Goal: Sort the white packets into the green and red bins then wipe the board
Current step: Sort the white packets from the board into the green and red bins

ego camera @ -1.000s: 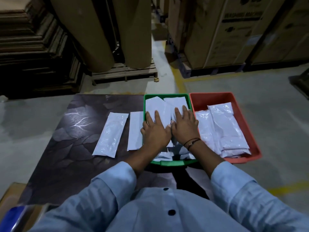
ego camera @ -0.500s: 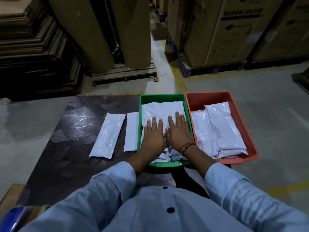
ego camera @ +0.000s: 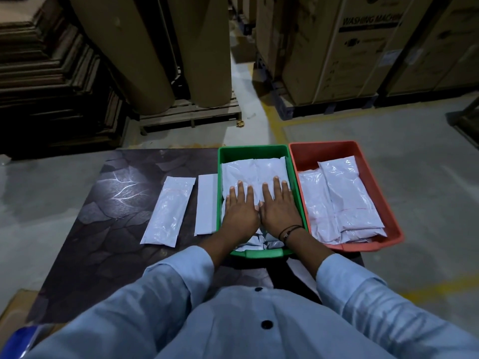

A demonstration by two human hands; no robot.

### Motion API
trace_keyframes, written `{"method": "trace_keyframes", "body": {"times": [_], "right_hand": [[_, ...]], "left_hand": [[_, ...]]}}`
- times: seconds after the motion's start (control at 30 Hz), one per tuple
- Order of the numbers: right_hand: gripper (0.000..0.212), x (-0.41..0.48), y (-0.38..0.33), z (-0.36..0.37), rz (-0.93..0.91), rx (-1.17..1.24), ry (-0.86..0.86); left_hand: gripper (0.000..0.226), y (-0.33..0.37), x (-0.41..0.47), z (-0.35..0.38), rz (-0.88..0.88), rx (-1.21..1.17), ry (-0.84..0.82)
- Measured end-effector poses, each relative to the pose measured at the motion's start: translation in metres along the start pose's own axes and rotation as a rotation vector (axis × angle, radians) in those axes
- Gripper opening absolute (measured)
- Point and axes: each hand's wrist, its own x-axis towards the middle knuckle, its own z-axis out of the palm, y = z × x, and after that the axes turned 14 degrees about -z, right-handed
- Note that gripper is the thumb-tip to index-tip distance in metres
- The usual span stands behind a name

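Left hand (ego camera: 239, 212) and right hand (ego camera: 278, 209) lie flat, fingers straight, pressing white packets (ego camera: 255, 172) in green bin (ego camera: 220, 177), frame centre. Red bin (ego camera: 375, 193) adjoining right holds packets. Two packets (ego camera: 168, 211) left on dark board (ego camera: 103, 229).

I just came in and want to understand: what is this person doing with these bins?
A person is sorting white packets. The left hand and the right hand press flat on the packets in the green bin. The red bin beside it holds its own stack. Two more packets lie on the dark board, not yet sorted.
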Motion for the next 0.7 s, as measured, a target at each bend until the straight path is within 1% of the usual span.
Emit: {"method": "trace_keyframes", "body": {"times": [0.1, 0.17, 0.23, 0.3, 0.4, 0.47, 0.53, 0.6, 0.7], "right_hand": [[0.065, 0.001, 0.002, -0.004, 0.000, 0.023, 0.003], [0.063, 0.002, 0.000, -0.009, 0.005, 0.031, 0.036], [0.062, 0.003, -0.005, -0.017, 0.009, 0.042, 0.065], [0.061, 0.008, -0.011, -0.023, 0.001, 0.046, 0.094], [0.069, 0.022, -0.026, -0.027, -0.020, 0.061, 0.143], [0.064, 0.031, -0.041, -0.031, -0.031, 0.108, 0.171], [0.058, 0.040, -0.059, -0.035, -0.054, 0.121, 0.194], [0.055, 0.051, -0.075, -0.033, -0.081, 0.117, 0.218], [0.057, 0.065, -0.104, -0.028, -0.103, 0.123, 0.243]], "left_hand": [[0.063, -0.002, 0.000, -0.011, 0.030, 0.013, -0.024], [0.061, -0.003, -0.001, -0.020, 0.054, 0.042, 0.015], [0.058, -0.007, -0.004, -0.029, 0.083, 0.043, 0.099], [0.056, -0.015, -0.005, -0.036, 0.116, -0.008, 0.198], [0.049, -0.032, -0.006, -0.047, 0.130, -0.105, 0.325], [0.047, -0.051, -0.005, -0.054, 0.109, -0.142, 0.389], [0.050, -0.074, -0.002, -0.060, 0.056, -0.166, 0.416], [0.051, -0.099, 0.001, -0.064, -0.016, -0.185, 0.401], [0.045, -0.136, 0.007, -0.065, -0.111, -0.184, 0.364]]}}
